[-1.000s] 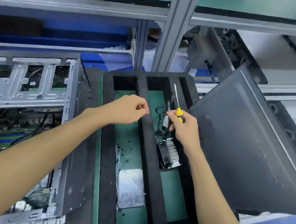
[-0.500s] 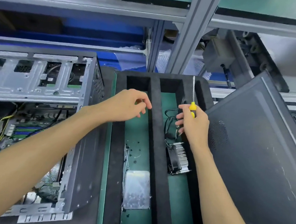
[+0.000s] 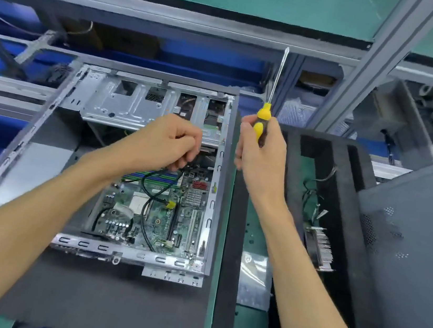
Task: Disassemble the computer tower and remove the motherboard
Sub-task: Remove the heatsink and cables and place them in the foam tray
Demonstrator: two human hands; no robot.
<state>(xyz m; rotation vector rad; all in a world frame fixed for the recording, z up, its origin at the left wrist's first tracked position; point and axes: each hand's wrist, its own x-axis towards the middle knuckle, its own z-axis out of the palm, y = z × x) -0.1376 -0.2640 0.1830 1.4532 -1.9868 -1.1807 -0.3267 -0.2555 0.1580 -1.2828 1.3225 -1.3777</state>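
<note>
Your left hand [image 3: 170,141] hovers over the open computer tower [image 3: 137,170], fingers curled into a loose fist near the top of the motherboard [image 3: 159,211]; something may be pinched between them, perhaps a black cable [image 3: 149,182] that loops just below, but the view does not settle it. Your right hand [image 3: 262,145] grips a yellow-and-black screwdriver [image 3: 264,115] by the handle, its long metal shaft pointing up and away from you, held above the gap between the tower and the foam tray [image 3: 235,221].

The tower lies on its side on the counter [image 3: 98,299], side panel off, interior facing up. The green motherboard sits in the near right part of the case, with blue and green memory slots, a small silver heatsink [image 3: 194,196] and black cables across it. A bare metal drive cage [image 3: 140,104] fills the far end of the case.

To the right, the black foam tray has long compartments over a green base. One compartment holds a clear plastic bag [image 3: 253,281]; the next holds a finned cooler with fan [image 3: 318,246] and thin wires. The removed dark grey side panel [image 3: 414,245] leans tilted at the far right.
</note>
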